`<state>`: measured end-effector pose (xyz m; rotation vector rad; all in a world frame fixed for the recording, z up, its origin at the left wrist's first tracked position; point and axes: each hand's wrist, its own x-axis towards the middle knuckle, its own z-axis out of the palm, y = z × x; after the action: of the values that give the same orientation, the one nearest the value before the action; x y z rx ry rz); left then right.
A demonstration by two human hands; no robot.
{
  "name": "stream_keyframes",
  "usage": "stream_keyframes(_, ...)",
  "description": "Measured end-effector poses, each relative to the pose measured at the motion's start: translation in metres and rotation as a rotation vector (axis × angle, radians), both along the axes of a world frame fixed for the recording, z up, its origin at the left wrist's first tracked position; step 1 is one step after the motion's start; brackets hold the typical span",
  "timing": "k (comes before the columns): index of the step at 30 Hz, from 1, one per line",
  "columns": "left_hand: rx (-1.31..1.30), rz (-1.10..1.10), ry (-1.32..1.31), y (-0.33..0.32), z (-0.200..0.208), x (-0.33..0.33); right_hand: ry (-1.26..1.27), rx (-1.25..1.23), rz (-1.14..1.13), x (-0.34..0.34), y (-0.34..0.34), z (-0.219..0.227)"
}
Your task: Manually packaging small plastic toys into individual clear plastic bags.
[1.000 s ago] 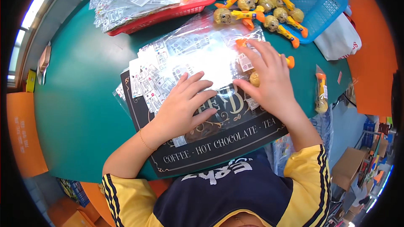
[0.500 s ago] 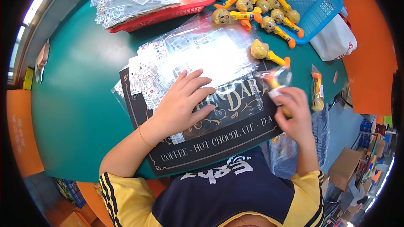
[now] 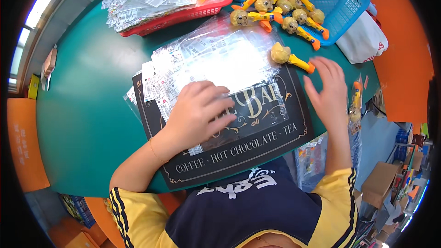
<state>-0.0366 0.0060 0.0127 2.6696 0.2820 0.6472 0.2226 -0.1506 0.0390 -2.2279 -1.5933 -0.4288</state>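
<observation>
Lying near the upper right corner of the black printed mat (image 3: 248,144), a doll-headed toy (image 3: 296,61) points its orange end at the right hand (image 3: 329,91), just beyond the fingertips; whether they touch, I cannot tell. That hand's thumb and fingers stand apart. The left hand (image 3: 197,109), fingers spread, rests on clear plastic bags (image 3: 220,48). Farther out, similar toys (image 3: 264,4) lie heaped at a blue mesh basket (image 3: 351,11).

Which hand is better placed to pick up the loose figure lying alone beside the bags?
Probably the right hand: open, beside the foot of the figure, while the left hand lies over the clear bags.
</observation>
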Motion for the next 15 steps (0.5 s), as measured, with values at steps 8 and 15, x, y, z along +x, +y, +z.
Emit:
stream_keyframes(8,-0.109,-0.217,0.124,-0.023,-0.006,0.000,0.180,-0.301,0.029,0.017,0.038,-0.026)
stream_keyframes(15,-0.230,-0.217,0.169,-0.030,-0.013,-0.003,1.240,-0.094,0.080,-0.010,0.008,-0.014)
